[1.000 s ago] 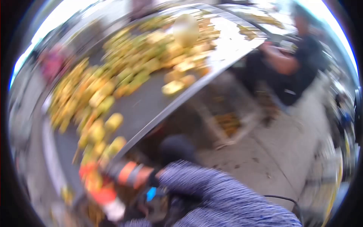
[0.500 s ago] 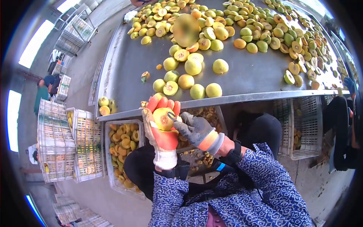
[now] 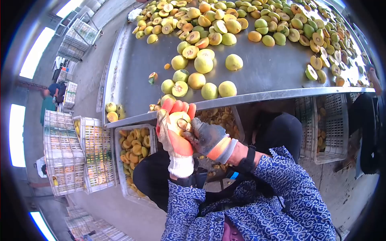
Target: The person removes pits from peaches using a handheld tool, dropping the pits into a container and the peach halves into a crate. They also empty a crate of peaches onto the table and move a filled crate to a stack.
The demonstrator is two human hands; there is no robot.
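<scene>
My left hand [image 3: 175,136], in a white and orange glove, holds a halved yellow fruit [image 3: 177,120] with its cut side up, just below the metal table's front edge. My right hand [image 3: 207,136], in a grey and orange glove, is closed on a small ring-shaped metal tool [image 3: 183,120]. The tool's loop rests in the middle of the cut face. Whole and halved fruits [image 3: 197,80] lie on the metal table [image 3: 140,76] beyond my hands.
A crate of halved fruit [image 3: 134,150] stands below at the left, beside stacked white crates [image 3: 96,152]. More crates [image 3: 331,132] are under the table at the right, near another person's dark-clothed leg [image 3: 364,136]. A fruit heap [image 3: 281,24] covers the table's far side.
The tool has gone from the edge of the cut face into its middle, and my right hand has closed in on the fruit. The view has shifted slightly.
</scene>
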